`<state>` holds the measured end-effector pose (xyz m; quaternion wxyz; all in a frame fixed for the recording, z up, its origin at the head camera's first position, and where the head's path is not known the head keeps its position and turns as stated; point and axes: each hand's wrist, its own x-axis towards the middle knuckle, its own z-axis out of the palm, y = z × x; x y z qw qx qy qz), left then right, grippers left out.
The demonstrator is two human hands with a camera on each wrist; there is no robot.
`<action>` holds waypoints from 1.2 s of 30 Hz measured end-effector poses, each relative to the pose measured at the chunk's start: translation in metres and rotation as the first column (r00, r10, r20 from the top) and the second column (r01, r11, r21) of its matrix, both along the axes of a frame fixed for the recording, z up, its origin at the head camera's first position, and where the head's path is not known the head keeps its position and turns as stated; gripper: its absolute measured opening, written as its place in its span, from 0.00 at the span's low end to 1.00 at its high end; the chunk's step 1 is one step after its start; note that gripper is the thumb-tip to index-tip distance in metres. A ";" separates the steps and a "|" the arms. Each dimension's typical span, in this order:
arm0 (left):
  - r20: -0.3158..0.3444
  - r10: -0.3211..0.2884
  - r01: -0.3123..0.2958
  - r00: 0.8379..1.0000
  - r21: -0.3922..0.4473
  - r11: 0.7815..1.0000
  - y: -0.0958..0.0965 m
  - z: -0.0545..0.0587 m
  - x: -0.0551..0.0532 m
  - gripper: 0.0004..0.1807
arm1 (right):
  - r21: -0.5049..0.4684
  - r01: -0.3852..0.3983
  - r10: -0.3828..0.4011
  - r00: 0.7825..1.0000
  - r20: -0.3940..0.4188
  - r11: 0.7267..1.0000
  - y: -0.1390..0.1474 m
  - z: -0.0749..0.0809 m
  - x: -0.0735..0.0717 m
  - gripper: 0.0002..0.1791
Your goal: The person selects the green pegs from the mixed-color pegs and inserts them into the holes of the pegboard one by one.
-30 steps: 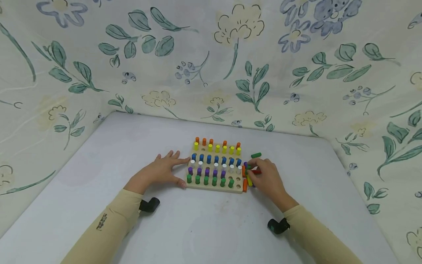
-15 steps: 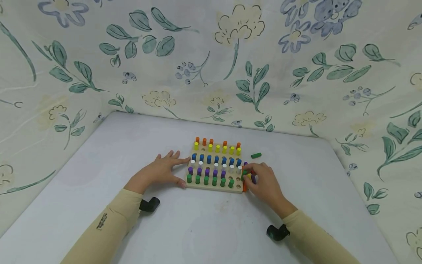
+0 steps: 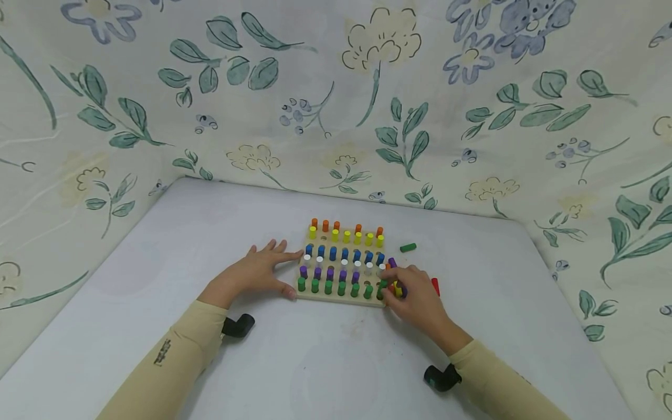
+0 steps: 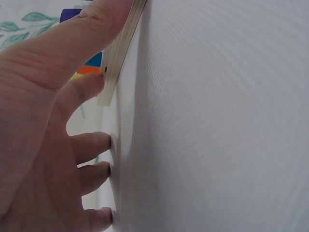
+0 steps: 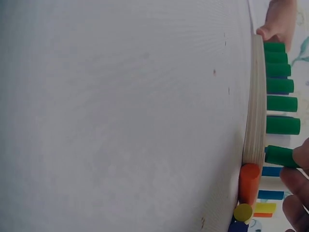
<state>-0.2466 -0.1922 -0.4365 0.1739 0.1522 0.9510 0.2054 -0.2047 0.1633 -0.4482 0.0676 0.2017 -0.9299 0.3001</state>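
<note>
A wooden pegboard (image 3: pixel 341 299) carries rows of orange, yellow, blue, white, purple and green pegs. At its near right corner my right hand (image 3: pixel 420 294) pinches a green peg (image 5: pixel 281 155) between thumb and fingers, its lower end at the board's top face, in line with the green row. My left hand (image 3: pixel 257 269) lies spread at the board's left side. In the left wrist view its thumb and index finger touch the board's edge (image 4: pixel 120 53), while the other fingertips rest on the table.
Loose pegs lie along the board's right side, among them an orange peg (image 5: pixel 249 183) and a yellow peg (image 5: pixel 243 212), partly behind my right hand. A green peg (image 3: pixel 408 247) lies farther back, and a red peg (image 3: pixel 436 286) lies right of the hand. Floral cloth (image 3: pixel 336 116) rises behind the table.
My right hand has brought the green peg from the loose pegs leftward and nearer, onto the board's near right corner. The red peg now shows right of the hand. My left hand stays still.
</note>
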 end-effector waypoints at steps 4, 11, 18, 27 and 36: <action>0.002 0.002 -0.002 1.000 -0.001 1.000 0.000 -0.001 0.000 0.58 | 0.005 -0.005 0.005 1.000 0.009 1.000 0.000 0.001 0.002 0.15; 0.001 0.001 -0.001 1.000 0.001 1.000 0.000 -0.001 -0.001 0.58 | 0.021 -0.020 0.020 1.000 0.005 1.000 0.002 -0.002 0.002 0.13; -0.005 0.003 -0.003 1.000 0.006 1.000 0.000 -0.001 -0.001 0.58 | 0.070 -0.029 0.028 0.999 0.015 0.997 0.003 -0.003 0.004 0.14; -0.005 0.005 -0.005 1.000 0.003 1.000 0.000 -0.003 -0.001 0.59 | 0.087 -0.036 0.033 0.999 0.035 0.996 0.000 -0.001 0.005 0.16; -0.005 0.004 -0.004 1.000 0.002 1.000 0.000 -0.003 -0.001 0.58 | 0.107 -0.007 -0.003 0.996 0.087 0.994 0.005 -0.002 0.005 0.21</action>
